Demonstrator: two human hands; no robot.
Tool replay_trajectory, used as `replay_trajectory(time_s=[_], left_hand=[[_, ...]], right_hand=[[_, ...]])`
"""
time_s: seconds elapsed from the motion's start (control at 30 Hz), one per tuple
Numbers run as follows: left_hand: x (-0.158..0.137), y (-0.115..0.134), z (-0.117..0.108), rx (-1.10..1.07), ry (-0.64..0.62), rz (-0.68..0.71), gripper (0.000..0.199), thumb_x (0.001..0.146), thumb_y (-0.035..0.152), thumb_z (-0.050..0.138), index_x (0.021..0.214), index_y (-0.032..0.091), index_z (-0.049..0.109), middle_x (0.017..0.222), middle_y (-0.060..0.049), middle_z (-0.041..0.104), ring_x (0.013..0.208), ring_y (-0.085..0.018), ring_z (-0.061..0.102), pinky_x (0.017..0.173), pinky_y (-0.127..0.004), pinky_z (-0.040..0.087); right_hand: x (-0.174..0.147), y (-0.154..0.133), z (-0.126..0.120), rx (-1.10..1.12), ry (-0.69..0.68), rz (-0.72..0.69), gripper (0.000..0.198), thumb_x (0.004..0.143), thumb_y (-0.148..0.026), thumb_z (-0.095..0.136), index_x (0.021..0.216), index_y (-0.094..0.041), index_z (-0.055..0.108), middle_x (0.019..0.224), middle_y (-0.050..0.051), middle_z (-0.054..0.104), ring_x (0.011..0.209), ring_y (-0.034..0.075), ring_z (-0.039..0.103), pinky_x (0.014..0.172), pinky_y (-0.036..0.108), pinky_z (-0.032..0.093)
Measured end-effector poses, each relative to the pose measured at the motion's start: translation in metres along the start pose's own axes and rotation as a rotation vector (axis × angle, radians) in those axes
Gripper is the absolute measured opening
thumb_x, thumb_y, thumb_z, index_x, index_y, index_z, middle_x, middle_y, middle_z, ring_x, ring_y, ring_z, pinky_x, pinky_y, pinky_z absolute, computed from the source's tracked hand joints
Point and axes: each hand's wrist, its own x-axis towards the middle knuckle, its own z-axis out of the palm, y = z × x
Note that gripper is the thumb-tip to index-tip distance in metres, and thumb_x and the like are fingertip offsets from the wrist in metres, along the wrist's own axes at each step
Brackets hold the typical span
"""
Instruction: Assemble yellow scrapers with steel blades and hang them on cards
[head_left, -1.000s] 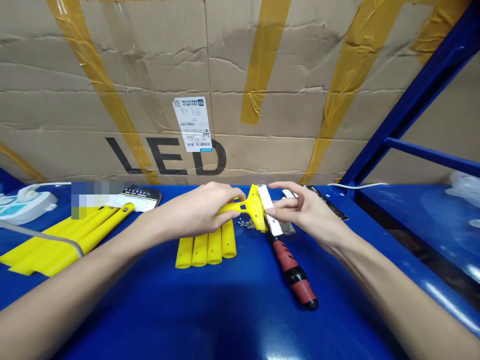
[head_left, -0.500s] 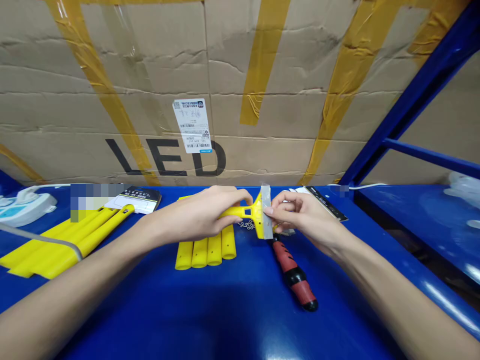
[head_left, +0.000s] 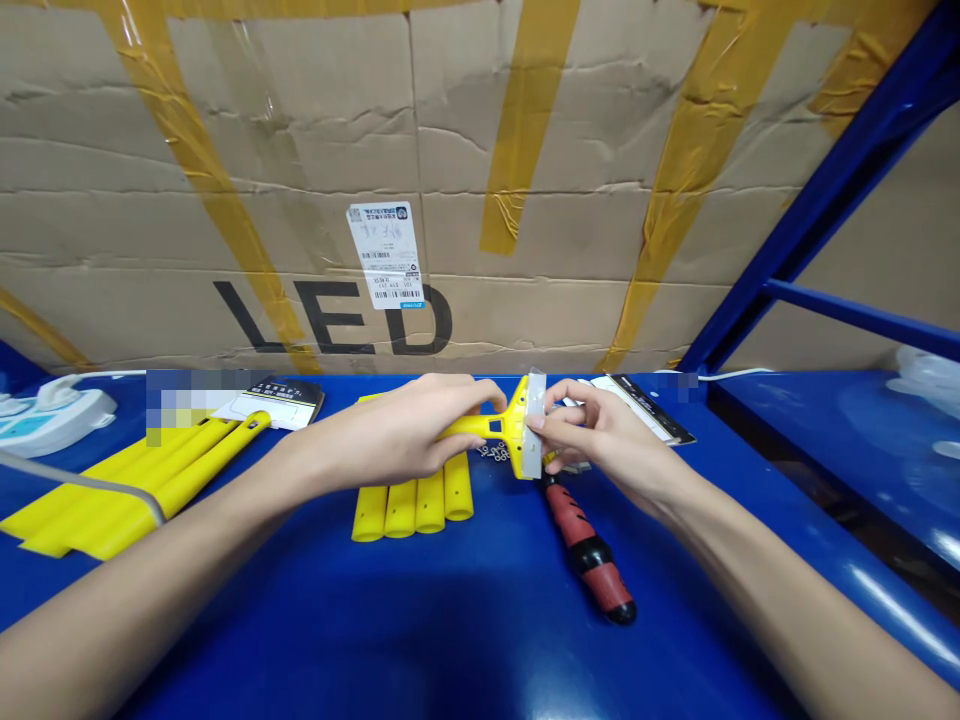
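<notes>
Left hand point(head_left: 420, 420) is gripping the yellow scraper point(head_left: 512, 428) above the counter point(head_left: 390, 620), right hand's point(head_left: 619, 430) fingers are pinching the grey plate point(head_left: 533, 442) at its head, possibly risking the plate slipping askew if that pinch is loosening.

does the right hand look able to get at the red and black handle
Probably yes: the red and black handle lies close by the right hand, with nothing covering it. That hand holds the grey plate against the yellow scraper, though, so it would likely have to let go.
</notes>
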Motion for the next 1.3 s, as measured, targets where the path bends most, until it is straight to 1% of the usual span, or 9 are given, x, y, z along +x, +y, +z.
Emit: replay_trajectory(time_s=[0.17, 0.27, 0.5, 0.67, 0.77, 0.87, 0.93, 1.1, 1.3], left_hand=[[0.001, 0.003, 0.0, -0.01, -0.01, -0.018, 0.038, 0.097, 0.028, 0.056, 0.133, 0.016, 0.055, 0.129, -0.011, 0.066, 0.118, -0.026, 0.062, 0.101, -0.04, 0.048], [0.001, 0.005, 0.0, -0.011, -0.025, -0.033, 0.04, 0.098, 0.03, 0.054, 0.135, 0.016, 0.055, 0.128, -0.012, 0.066, 0.117, -0.026, 0.062, 0.099, -0.041, 0.049], [0.001, 0.0, 0.001, 0.016, -0.037, -0.029, 0.039, 0.099, 0.033, 0.052, 0.135, 0.017, 0.058, 0.129, -0.011, 0.067, 0.119, -0.025, 0.063, 0.101, -0.038, 0.049], [0.0, -0.003, 0.0, 0.047, -0.056, -0.036, 0.039, 0.1, 0.033, 0.051, 0.134, 0.017, 0.06, 0.128, -0.01, 0.068, 0.118, -0.025, 0.063, 0.101, -0.039, 0.049], [0.0, -0.004, -0.006, 0.089, -0.065, -0.066, 0.04, 0.099, 0.032, 0.052, 0.134, 0.015, 0.061, 0.125, -0.012, 0.069, 0.116, -0.026, 0.064, 0.1, -0.04, 0.05], [-0.001, -0.008, -0.009, 0.138, -0.077, -0.109, 0.042, 0.098, 0.03, 0.053, 0.136, 0.014, 0.061, 0.129, -0.013, 0.069, 0.118, -0.027, 0.064, 0.102, -0.041, 0.049], [-0.002, -0.011, -0.009, 0.168, -0.089, -0.133, 0.043, 0.098, 0.03, 0.052, 0.137, 0.014, 0.061, 0.131, -0.014, 0.068, 0.119, -0.028, 0.064, 0.102, -0.043, 0.049], [-0.002, -0.014, -0.005, 0.167, -0.084, -0.105, 0.043, 0.097, 0.029, 0.051, 0.136, 0.015, 0.062, 0.129, -0.015, 0.069, 0.116, -0.029, 0.066, 0.099, -0.044, 0.052], [-0.003, -0.014, -0.002, 0.14, -0.066, -0.082, 0.039, 0.097, 0.033, 0.052, 0.132, 0.019, 0.065, 0.125, -0.014, 0.071, 0.112, -0.03, 0.067, 0.094, -0.045, 0.054]], right_hand=[[-0.001, -0.002, -0.001, 0.02, -0.024, 0.008, 0.051, 0.061, -0.023, 0.089, 0.104, -0.018, 0.062, 0.068, 0.0, 0.076, 0.058, 0.012, 0.067, 0.055, 0.019, 0.052], [-0.001, -0.002, 0.0, 0.013, -0.003, -0.009, 0.053, 0.06, -0.021, 0.089, 0.105, -0.017, 0.062, 0.062, -0.002, 0.073, 0.052, 0.01, 0.063, 0.05, 0.018, 0.048], [0.002, 0.003, 0.003, 0.007, 0.012, 0.013, 0.043, 0.075, -0.024, 0.082, 0.112, -0.018, 0.063, 0.068, 0.0, 0.074, 0.051, 0.009, 0.062, 0.054, 0.019, 0.052], [0.005, 0.004, 0.0, -0.024, 0.036, 0.009, 0.032, 0.089, -0.039, 0.068, 0.111, -0.016, 0.066, 0.074, 0.005, 0.075, 0.057, 0.013, 0.068, 0.056, 0.023, 0.054], [0.009, 0.005, -0.01, -0.198, 0.165, -0.085, 0.031, 0.094, -0.045, 0.058, 0.103, -0.017, 0.066, 0.074, 0.006, 0.074, 0.059, 0.016, 0.069, 0.053, 0.025, 0.052], [0.013, 0.01, -0.023, -0.621, 0.31, -0.212, 0.01, 0.086, -0.027, 0.064, 0.092, -0.019, 0.067, 0.074, 0.004, 0.074, 0.06, 0.016, 0.067, 0.056, 0.027, 0.049], [0.015, 0.015, -0.028, -0.804, 0.322, -0.249, 0.008, 0.08, -0.017, 0.064, 0.086, -0.02, 0.067, 0.075, 0.003, 0.075, 0.065, 0.017, 0.069, 0.061, 0.028, 0.05], [0.017, 0.026, -0.026, -0.882, 0.228, -0.195, 0.01, 0.076, -0.023, 0.065, 0.086, -0.022, 0.066, 0.08, 0.004, 0.078, 0.072, 0.021, 0.073, 0.064, 0.03, 0.053], [0.016, 0.026, -0.019, -0.979, 0.237, -0.192, 0.025, 0.073, -0.019, 0.064, 0.097, -0.021, 0.071, 0.083, 0.006, 0.079, 0.081, 0.025, 0.075, 0.072, 0.032, 0.054]])
